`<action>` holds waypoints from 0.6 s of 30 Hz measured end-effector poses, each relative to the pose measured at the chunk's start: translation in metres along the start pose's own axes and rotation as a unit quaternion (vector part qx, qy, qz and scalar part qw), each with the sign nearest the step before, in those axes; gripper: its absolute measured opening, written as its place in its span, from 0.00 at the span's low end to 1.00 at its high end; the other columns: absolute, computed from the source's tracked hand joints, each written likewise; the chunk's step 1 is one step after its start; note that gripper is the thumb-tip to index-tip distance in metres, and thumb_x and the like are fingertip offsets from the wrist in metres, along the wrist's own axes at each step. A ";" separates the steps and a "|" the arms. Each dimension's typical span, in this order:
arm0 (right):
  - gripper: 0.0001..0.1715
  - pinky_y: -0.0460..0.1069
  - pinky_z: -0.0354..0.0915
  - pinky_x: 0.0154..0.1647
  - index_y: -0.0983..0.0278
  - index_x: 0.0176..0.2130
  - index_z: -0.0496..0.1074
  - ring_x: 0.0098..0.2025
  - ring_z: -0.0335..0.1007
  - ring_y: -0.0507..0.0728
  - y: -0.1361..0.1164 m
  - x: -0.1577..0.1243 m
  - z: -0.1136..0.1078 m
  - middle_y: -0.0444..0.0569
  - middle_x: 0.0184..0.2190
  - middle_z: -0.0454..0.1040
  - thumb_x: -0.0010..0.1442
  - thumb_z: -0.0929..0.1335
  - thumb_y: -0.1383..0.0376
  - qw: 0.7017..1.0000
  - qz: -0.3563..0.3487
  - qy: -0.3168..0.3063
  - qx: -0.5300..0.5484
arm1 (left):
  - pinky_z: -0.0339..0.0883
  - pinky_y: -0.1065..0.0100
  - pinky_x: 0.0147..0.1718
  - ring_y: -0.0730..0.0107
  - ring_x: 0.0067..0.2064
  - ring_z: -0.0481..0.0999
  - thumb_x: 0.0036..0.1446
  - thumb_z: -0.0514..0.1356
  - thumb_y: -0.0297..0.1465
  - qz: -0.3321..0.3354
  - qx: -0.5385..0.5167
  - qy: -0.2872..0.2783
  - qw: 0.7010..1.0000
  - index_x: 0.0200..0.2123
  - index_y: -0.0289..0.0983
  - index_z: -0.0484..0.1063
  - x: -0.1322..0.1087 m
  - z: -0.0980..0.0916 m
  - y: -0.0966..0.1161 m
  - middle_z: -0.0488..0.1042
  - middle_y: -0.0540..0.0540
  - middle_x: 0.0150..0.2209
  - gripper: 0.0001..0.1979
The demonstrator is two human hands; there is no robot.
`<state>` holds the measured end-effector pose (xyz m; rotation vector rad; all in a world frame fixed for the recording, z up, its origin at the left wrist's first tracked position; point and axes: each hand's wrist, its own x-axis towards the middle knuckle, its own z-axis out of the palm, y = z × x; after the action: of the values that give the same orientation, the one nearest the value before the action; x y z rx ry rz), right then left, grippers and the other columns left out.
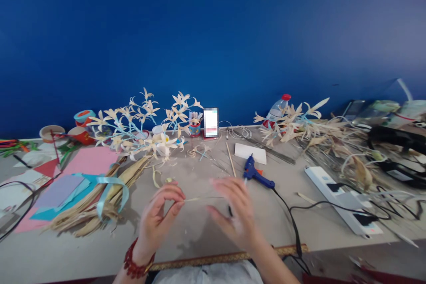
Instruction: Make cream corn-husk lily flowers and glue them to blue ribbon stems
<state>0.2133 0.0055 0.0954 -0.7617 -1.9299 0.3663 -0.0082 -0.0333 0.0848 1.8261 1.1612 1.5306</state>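
My left hand [163, 208] pinches one end of a thin wire with a pale strip [192, 199] along it, held above the table. The wire runs towards my right hand [234, 208], whose fingers are apart and slightly blurred. Whether the wire's far end touches those fingers is hard to see. Something small and dark shows beside my right palm, too hidden to name. Right of that hand lies a blue hot glue gun [255, 173] with its black cord. A white card [250, 153] and a thin wooden stick [230, 159] are just behind.
Dried husks [89, 206] and coloured paper [89, 159] lie left, with pale husk flowers [133, 128] behind. A phone [211, 123] stands at the wall. To the right are a power strip [342, 199], loose cords, more flowers [299, 120] and a bottle [279, 108].
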 end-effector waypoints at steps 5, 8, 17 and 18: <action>0.07 0.53 0.63 0.38 0.59 0.39 0.74 0.30 0.70 0.56 -0.005 0.005 0.015 0.47 0.28 0.78 0.62 0.66 0.69 0.996 0.014 -0.072 0.044 | 0.60 0.51 0.56 0.65 0.43 0.73 0.60 0.56 0.23 -0.046 -0.002 -0.006 0.999 0.36 0.40 0.70 -0.001 0.000 0.001 0.72 0.47 0.35 0.07; 0.08 0.50 0.61 0.36 0.61 0.36 0.74 0.30 0.70 0.54 -0.001 0.002 0.017 0.47 0.28 0.77 0.65 0.65 0.66 0.988 0.040 -0.130 0.070 | 0.64 0.57 0.50 0.63 0.45 0.72 0.61 0.55 0.25 -0.092 0.031 -0.055 0.994 0.35 0.39 0.69 -0.001 -0.005 0.002 0.72 0.44 0.39 0.04; 0.17 0.47 0.56 0.33 0.62 0.31 0.72 0.29 0.68 0.53 0.000 -0.004 0.019 0.46 0.25 0.73 0.68 0.61 0.61 0.973 0.116 -0.191 0.052 | 0.64 0.54 0.52 0.55 0.55 0.68 0.62 0.53 0.30 -0.046 0.055 -0.076 0.995 0.52 0.39 0.66 0.008 -0.011 0.019 0.71 0.38 0.50 0.15; 0.16 0.47 0.56 0.33 0.62 0.32 0.73 0.29 0.68 0.53 0.000 -0.003 0.018 0.46 0.25 0.74 0.68 0.61 0.61 0.974 0.112 -0.195 0.037 | 0.63 0.53 0.53 0.53 0.56 0.67 0.61 0.54 0.30 -0.011 0.097 -0.058 0.994 0.54 0.39 0.64 0.011 -0.011 0.023 0.69 0.37 0.53 0.18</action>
<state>0.1982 0.0048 0.0843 -0.9134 -2.1821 0.7710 -0.0114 -0.0380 0.1115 1.9903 1.3079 1.3207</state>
